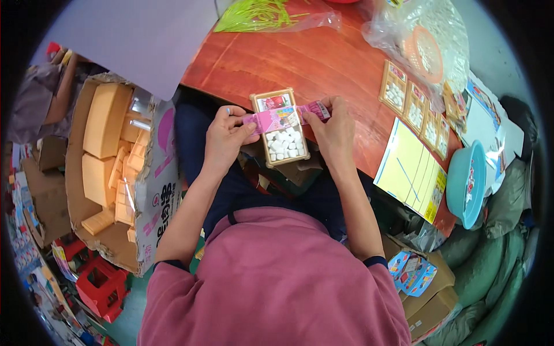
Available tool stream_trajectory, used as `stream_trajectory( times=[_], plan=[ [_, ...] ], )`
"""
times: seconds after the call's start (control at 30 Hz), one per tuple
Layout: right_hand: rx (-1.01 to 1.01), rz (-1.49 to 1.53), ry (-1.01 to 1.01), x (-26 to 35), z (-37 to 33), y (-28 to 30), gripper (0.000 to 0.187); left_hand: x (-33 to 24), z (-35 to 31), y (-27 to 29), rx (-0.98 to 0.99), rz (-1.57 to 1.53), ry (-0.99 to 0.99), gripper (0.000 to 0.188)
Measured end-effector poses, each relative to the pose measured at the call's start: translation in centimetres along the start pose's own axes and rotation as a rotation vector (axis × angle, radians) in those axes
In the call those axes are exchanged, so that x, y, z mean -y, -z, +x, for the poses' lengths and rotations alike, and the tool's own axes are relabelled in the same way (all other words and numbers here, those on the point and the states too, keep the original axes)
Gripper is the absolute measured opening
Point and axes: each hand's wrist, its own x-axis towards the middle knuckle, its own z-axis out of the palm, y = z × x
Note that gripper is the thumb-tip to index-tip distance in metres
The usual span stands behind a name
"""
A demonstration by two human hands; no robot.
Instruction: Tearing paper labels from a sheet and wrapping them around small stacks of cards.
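On the left, low down, we find a red plastic frame [104,282], and beyond it a ragged-edged cardboard box [157,199] with pale orange plastic pieces [107,124] inside. Next comes the left grip [224,135], thumb and fingers closed on the left end of a pink printed strip [276,119]. We see that strip lying crosswise over the middle of a shallow tan-rimmed tray [288,161], which is at the near edge of the reddish wooden surface [259,66], partly above the lap; whether its underside touches the wood, we cannot tell. Small white pieces [284,144] show in the tray's near part. To its right, the right grip [333,124] pinches the strip's other end, which sticks out past the rim. For this step, we judge it best to keep light, even tension on both ends so that the strip sits flat and square to the tray's long sides, and to hold the tray level so that the white pieces do not slide; too hard a pull could crease or tear the strip. Farther right, we see a row of similar filled trays [394,95] on the surface, a yellow sheet [404,173] nearer, and a turquoise basin [474,213] beside it.
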Motion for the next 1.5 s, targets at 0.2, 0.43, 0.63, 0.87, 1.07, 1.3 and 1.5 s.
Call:
stream_trajectory(
  times=[0.2, 0.43, 0.63, 0.87, 1.07, 1.3, 1.5],
  plan=[
    [0.011, -0.021, -0.014, -0.2, 0.3, 0.1, 0.028, 2.1, 0.3, -0.5, 0.152, -0.424, 0.197, 0.018],
    [0.024, -0.053, 0.023, -0.1, 0.2, 0.0, 0.028, 2.7, -1.1, -2.4, 0.111, -0.549, 0.238, 0.013],
    [0.018, -0.054, 0.002, -0.1, 0.1, 0.0, 0.028, 1.7, -2.1, -3.8, -0.005, -0.52, 0.205, 0.013],
    [0.014, -0.029, -0.004, 0.1, -0.1, 0.2, 0.028, 1.6, -1.9, -3.6, -0.044, -0.528, 0.231, 0.014],
    [0.016, -0.019, -0.008, 0.1, -0.2, 0.2, 0.029, 1.3, -2.2, -4.5, -0.088, -0.588, 0.163, 0.017],
    [-0.027, -0.032, 0.008, -0.1, -0.3, 0.0, 0.031, 0.0, -2.8, -4.2, -0.067, -0.63, 0.233, 0.018],
    [-0.026, 0.081, -0.011, -0.3, -0.1, 0.3, 0.027, 0.9, -2.0, -4.2, -0.045, -0.393, 0.159, 0.024]
  ],
)
